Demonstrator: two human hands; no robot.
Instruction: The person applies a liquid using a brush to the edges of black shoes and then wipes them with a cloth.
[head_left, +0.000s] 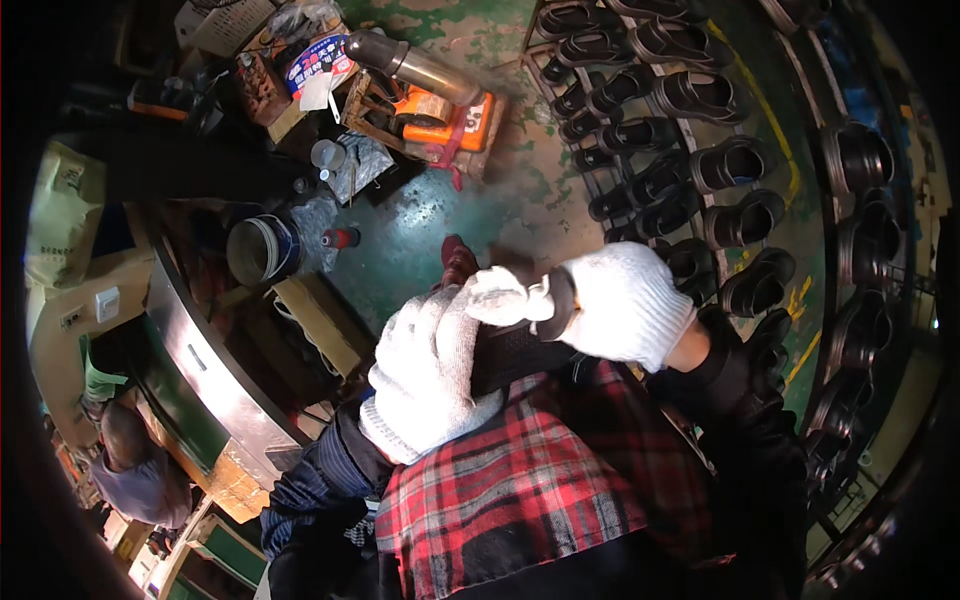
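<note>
Both my hands wear white knit gloves and meet in front of my lap. My left hand is closed, its fingers reaching right to a dark piece. On the other side of that piece, my right hand is closed round it, wrist bent inward. The piece looks like part of a black shoe, but the gloves hide most of it. Black material shows beneath the left fingers; whether it belongs to the same thing I cannot tell. A red plaid cloth covers my lap.
On my right stand racks holding rows of black shoes. Ahead, a low stand bears an orange device and a metal flask. A bucket, a red-capped bottle and a metal-edged bench are at left. Another person sits beyond.
</note>
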